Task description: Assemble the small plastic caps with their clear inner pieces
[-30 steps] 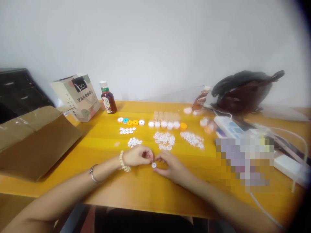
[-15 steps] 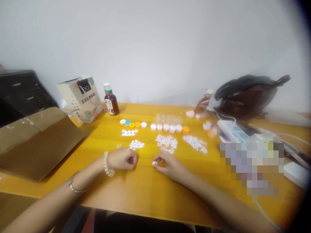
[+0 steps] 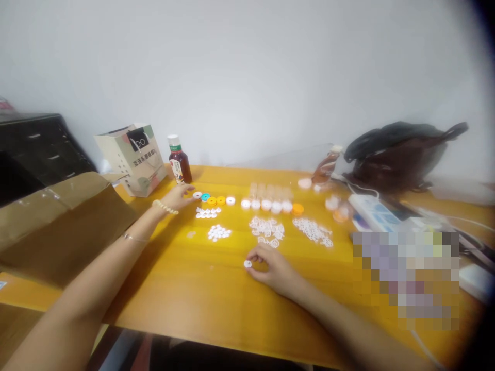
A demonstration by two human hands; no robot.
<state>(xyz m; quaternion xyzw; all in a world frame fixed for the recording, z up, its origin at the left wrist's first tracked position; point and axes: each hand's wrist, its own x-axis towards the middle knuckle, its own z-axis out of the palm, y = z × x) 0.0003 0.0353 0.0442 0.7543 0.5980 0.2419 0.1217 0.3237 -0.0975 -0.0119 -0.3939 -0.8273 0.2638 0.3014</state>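
My left hand [image 3: 180,196] reaches to the left end of a row of bottle caps, its fingers slightly apart beside the white cap [image 3: 197,196]. Whether the fingertips touch that cap I cannot tell. Right of it in the row come a teal cap [image 3: 205,197], yellow caps [image 3: 215,201] and several white ones [image 3: 266,205]. Low over the table's middle, my right hand [image 3: 273,265] pinches a small round white plastic piece [image 3: 248,264] between thumb and index finger. Small white pieces lie in two groups [image 3: 208,213] [image 3: 219,233] between the hands and the caps.
Piles of white openwork plastic pieces [image 3: 266,228] [image 3: 313,232] lie right of centre. Behind the caps stand clear pieces [image 3: 270,191]. A dark-red bottle [image 3: 180,162], paper bag [image 3: 141,162] and cardboard box [image 3: 65,226] are left; another bottle [image 3: 327,167], power strip [image 3: 373,212] and dark bag [image 3: 402,159] are right.
My left hand has moved forward and left, from a closed pose near the table's middle to the left end of the cap row. The right hand keeps its pinch on the white piece.
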